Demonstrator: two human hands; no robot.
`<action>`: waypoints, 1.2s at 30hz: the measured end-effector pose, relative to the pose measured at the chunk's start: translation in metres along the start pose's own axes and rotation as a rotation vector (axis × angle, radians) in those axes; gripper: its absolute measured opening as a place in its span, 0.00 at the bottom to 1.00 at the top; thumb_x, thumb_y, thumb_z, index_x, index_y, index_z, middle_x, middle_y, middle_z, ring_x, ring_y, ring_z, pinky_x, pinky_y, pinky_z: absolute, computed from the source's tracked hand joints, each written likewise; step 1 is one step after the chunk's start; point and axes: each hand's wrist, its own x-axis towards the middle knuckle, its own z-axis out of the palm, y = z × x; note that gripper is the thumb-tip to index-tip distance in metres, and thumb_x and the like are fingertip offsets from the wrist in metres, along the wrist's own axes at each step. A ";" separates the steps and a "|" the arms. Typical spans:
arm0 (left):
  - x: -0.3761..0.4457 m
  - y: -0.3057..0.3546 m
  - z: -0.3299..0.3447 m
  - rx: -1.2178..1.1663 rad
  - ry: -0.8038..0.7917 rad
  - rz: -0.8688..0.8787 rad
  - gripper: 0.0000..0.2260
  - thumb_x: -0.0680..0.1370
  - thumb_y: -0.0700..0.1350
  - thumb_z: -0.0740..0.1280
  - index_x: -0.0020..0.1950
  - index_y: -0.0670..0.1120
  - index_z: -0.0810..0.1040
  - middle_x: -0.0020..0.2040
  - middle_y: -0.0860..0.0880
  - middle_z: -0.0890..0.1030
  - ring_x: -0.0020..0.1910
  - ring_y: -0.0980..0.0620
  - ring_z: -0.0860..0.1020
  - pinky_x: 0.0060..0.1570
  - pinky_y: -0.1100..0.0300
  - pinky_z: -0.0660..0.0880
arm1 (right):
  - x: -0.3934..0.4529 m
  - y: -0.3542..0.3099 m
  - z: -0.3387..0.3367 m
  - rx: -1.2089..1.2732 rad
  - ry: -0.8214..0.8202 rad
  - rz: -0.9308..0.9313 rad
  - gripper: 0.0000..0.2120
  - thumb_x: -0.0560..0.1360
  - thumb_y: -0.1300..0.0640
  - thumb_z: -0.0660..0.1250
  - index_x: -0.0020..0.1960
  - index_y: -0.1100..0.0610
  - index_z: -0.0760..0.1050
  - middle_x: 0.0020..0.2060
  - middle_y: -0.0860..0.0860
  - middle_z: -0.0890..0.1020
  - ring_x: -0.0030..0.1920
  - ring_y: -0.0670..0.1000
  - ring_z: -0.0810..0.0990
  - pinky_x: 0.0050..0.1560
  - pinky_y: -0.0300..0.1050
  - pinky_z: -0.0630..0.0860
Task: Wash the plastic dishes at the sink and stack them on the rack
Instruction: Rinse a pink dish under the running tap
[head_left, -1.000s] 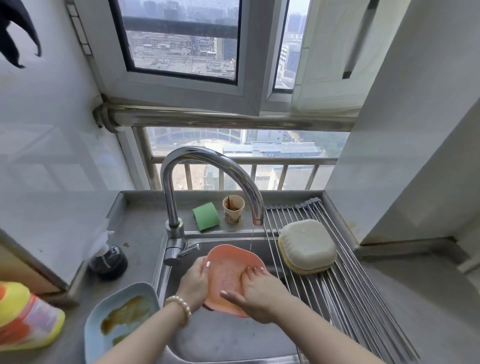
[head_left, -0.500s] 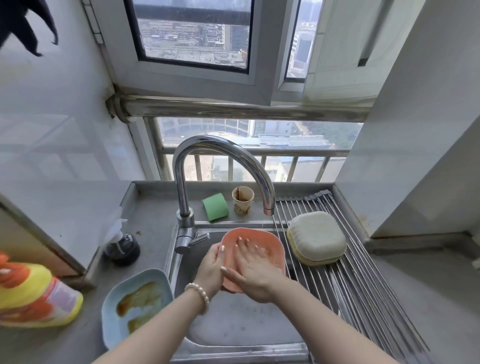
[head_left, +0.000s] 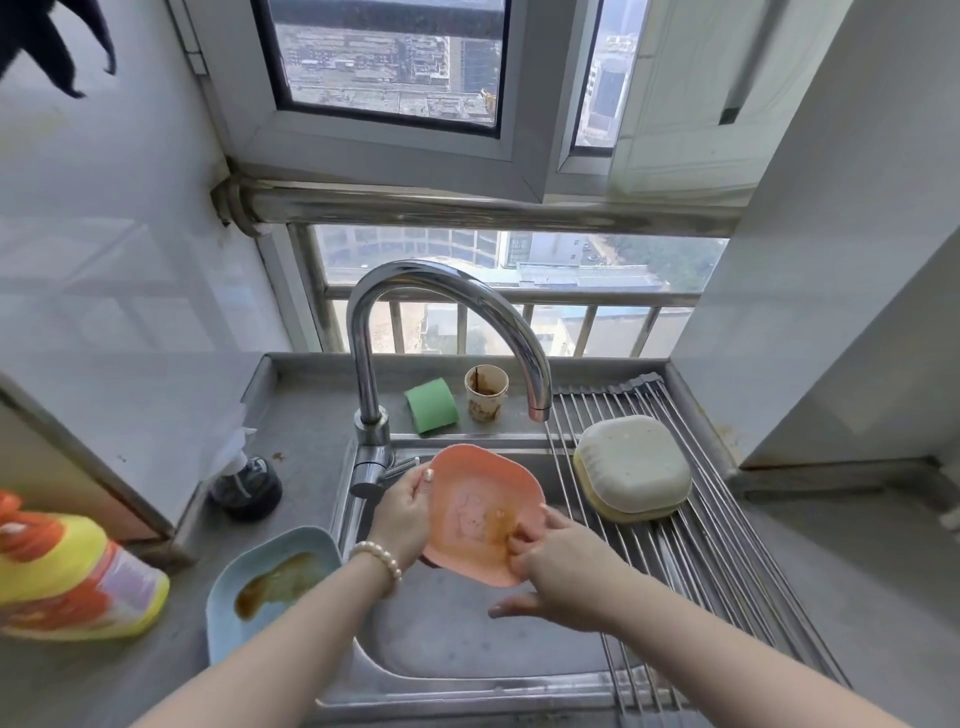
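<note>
I hold the orange scalloped plastic plate tilted over the steel sink. My left hand grips its nine-o'clock rim, thumb on the face. My right hand, fingers curled, rubs the brown smear at the plate's four o'clock. The chrome faucet spout sits at one o'clock, so rinsing probably means lifting the plate that way.

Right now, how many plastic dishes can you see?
4: an orange dish held over the sink, a blue dish on the counter left, and a white dish atop a yellow dish on the rack. More might nest unseen.
</note>
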 end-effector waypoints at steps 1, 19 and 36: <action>-0.002 0.000 0.003 -0.001 -0.013 -0.001 0.12 0.83 0.47 0.56 0.59 0.49 0.77 0.48 0.52 0.81 0.49 0.51 0.79 0.55 0.50 0.76 | 0.003 0.002 0.001 -0.032 -0.018 0.058 0.54 0.65 0.22 0.40 0.72 0.64 0.65 0.70 0.58 0.69 0.74 0.56 0.60 0.76 0.55 0.46; -0.004 0.009 -0.005 -0.126 0.017 -0.115 0.10 0.83 0.46 0.57 0.48 0.50 0.78 0.41 0.49 0.81 0.42 0.49 0.78 0.49 0.48 0.77 | 0.002 -0.022 0.006 0.264 0.160 -0.106 0.23 0.77 0.46 0.65 0.70 0.52 0.69 0.68 0.52 0.73 0.68 0.56 0.69 0.66 0.49 0.67; -0.028 0.018 0.024 -0.593 -0.190 -0.378 0.13 0.78 0.54 0.63 0.46 0.45 0.76 0.34 0.50 0.79 0.34 0.53 0.78 0.36 0.59 0.75 | 0.054 0.022 -0.016 1.488 0.895 0.615 0.14 0.82 0.58 0.58 0.37 0.57 0.70 0.32 0.49 0.71 0.36 0.48 0.69 0.35 0.37 0.64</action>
